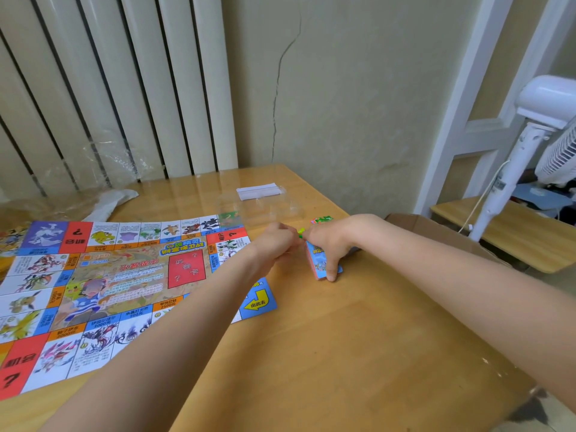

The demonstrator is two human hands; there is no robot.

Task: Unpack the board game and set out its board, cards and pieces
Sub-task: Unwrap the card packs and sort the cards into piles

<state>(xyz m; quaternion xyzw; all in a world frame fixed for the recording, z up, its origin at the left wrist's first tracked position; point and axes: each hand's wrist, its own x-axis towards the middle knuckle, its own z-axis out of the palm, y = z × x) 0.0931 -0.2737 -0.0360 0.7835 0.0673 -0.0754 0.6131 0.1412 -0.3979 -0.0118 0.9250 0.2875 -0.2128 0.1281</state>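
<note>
A deck of cards point(319, 260) is steadied upright on the bench point(358, 338) in the right hand point(327, 241), beside the unfolded game board point(103, 285), while a small green band or piece point(301, 233) is pinched by the left hand point(277, 241), apparently to free the cards.

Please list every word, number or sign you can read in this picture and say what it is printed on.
"由此去", under a yellow arrow: blue corner square of the game board.
"机会卡" with question marks: red panel at the board's centre.
"?": red corner square.
"500元", "2500元": price strips on the near edge, only just legible.
Board title, remaining squares, card pack in the right hand: too blurred.
</note>
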